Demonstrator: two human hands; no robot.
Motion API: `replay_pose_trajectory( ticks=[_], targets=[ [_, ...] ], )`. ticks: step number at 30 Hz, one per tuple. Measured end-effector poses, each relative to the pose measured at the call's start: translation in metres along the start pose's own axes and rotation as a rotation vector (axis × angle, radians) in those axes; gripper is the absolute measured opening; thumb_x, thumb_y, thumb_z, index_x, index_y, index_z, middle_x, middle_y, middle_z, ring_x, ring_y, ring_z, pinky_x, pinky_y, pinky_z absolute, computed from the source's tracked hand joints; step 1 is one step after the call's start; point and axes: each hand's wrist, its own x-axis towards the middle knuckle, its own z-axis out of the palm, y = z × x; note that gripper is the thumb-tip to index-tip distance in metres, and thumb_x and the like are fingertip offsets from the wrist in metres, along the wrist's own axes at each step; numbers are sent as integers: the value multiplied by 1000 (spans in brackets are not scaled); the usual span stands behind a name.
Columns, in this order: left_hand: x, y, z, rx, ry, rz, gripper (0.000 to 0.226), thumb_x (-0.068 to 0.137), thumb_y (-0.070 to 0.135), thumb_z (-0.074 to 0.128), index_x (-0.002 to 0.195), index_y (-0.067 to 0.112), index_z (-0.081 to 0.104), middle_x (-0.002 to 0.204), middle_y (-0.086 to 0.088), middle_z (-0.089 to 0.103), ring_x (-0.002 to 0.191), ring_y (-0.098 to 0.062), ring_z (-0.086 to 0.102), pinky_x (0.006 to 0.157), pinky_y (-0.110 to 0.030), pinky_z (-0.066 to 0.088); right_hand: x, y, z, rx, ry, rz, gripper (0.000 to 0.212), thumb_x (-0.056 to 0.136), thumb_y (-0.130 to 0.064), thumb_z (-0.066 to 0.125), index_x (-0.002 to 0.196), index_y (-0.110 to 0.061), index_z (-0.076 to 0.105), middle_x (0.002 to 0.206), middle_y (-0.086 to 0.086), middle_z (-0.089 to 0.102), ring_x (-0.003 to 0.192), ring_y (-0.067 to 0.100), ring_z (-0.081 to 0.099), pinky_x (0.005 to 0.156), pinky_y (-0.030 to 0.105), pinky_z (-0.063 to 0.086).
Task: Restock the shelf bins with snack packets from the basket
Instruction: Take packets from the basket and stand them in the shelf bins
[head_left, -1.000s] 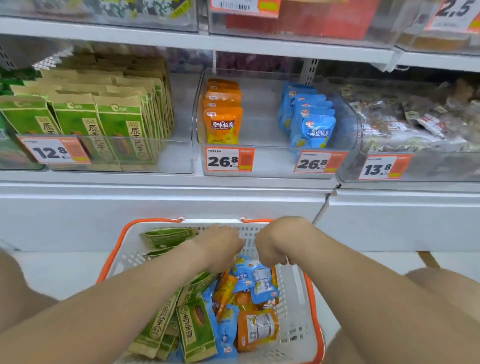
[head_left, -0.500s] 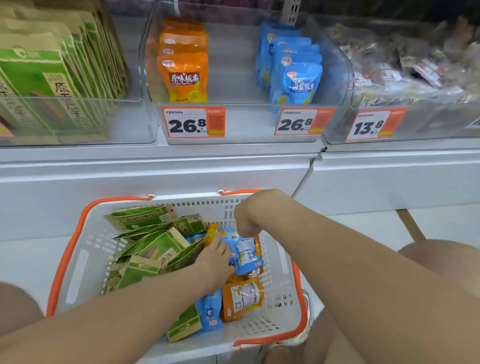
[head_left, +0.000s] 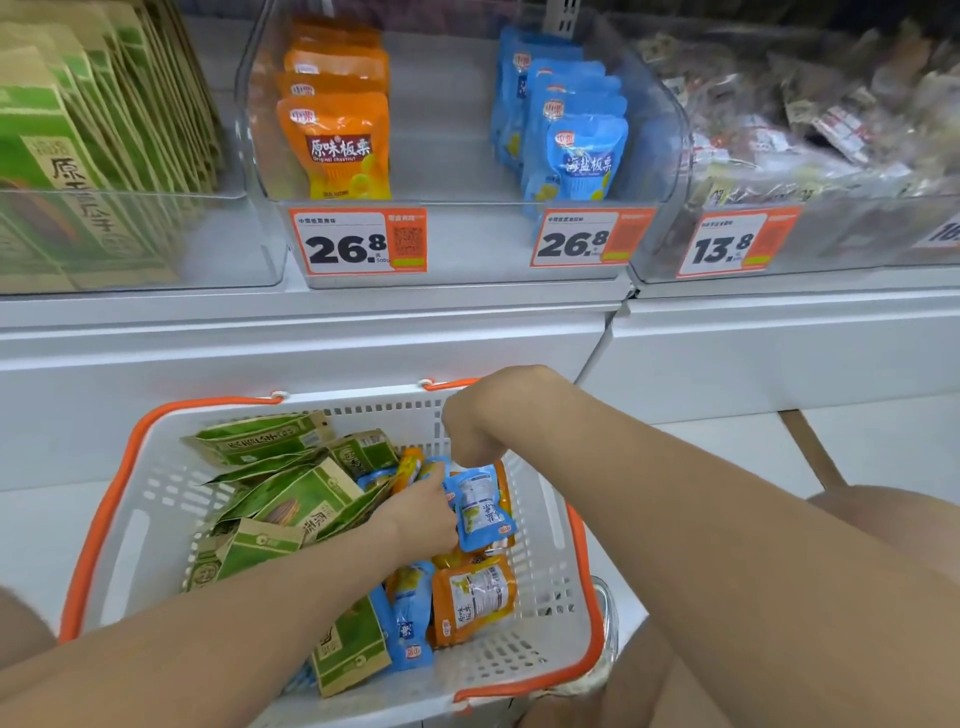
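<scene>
**A:** How do the shelf bins look?

**B:** At the left, the green-packet bin (head_left: 78, 156) is packed tight. The middle bin (head_left: 467, 244) has a short row of orange pouches (head_left: 337, 140) and a short row of blue pouches (head_left: 571, 145), with bare space between them. The mixed-snack bin (head_left: 805, 130) at the right is heaped.

**A:** And the basket (head_left: 104, 493)?

**B:** It sits below the shelf and is far from empty. Green packets (head_left: 280, 488) are piled on its left side, with blue and orange ones, like this orange pouch (head_left: 475, 597), on its right. I'd judge most of the restocking is left to do.

**A:** The hands?

**B:** The left hand (head_left: 421, 512) is down among the pouches with its fingertips buried, so I can't tell if it grips anything. Just beside it a blue packet (head_left: 480, 509) stands upright in the basket. The right hand (head_left: 467, 436) curls over its top and seems to pinch it.
</scene>
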Motion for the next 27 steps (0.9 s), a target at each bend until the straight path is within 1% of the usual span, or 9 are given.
replay_pose_trajectory(
  ticks=[2,4,7,10,13,17,21,24,27],
  targets=[
    [-4,-8,1,0,51,-22,15,100,5,64,89,15,68,89,-2,69,92,-26,61,86,-47,35,-2,1,-1,-1,-1,1,41,104,-23,44,143,-17,55,140,5,58,120,26,62,104,43,52],
    [-7,-17,5,-12,112,-47,12,99,6,65,99,15,73,92,-2,70,88,-27,61,79,-41,31,-4,2,-2,7,3,5,44,104,-23,43,147,-17,52,143,6,57,122,27,61,106,44,51],
    [-13,-35,9,-74,176,-91,14,97,5,63,104,12,74,96,-4,71,90,-29,64,93,-45,45,-4,2,0,21,19,7,46,102,-24,44,147,-18,52,143,5,57,123,27,60,106,44,51],
    [-14,-51,17,-264,284,-210,17,95,7,63,109,16,68,114,-6,65,109,-30,58,104,-46,44,-8,5,-1,23,30,-9,46,100,-25,45,145,-19,54,138,4,59,121,29,61,105,47,51],
    [-20,-60,16,-631,411,-367,20,99,11,61,115,23,61,123,-2,58,115,-24,55,100,-40,47,-23,13,-9,16,39,-22,22,101,-21,44,114,-15,61,115,4,60,110,30,63,101,47,54],
    [-35,-68,-5,-1152,440,-430,11,110,21,46,117,24,53,106,-2,68,93,-23,63,85,-47,53,-38,27,-19,-1,93,2,20,101,-21,47,100,-13,64,107,4,65,94,27,63,92,42,55],
    [-51,-77,-31,-1437,771,-479,11,110,23,49,110,30,58,79,6,60,71,-9,55,65,-31,43,-51,42,-26,-6,152,41,15,96,-26,59,89,-13,63,96,4,64,86,27,61,81,37,52],
    [-66,-87,-57,-1538,1005,-525,11,108,24,55,109,29,65,83,7,70,75,-5,63,66,-22,46,-64,54,-27,126,202,64,47,91,-44,72,128,-15,62,118,4,68,91,25,70,82,39,60],
    [-81,-97,-81,-1721,1142,-532,12,107,25,60,110,24,71,96,5,77,84,-9,71,65,-24,54,-76,64,-28,396,299,11,53,92,-42,75,133,-13,58,105,10,71,87,25,75,77,44,66]
  ],
)
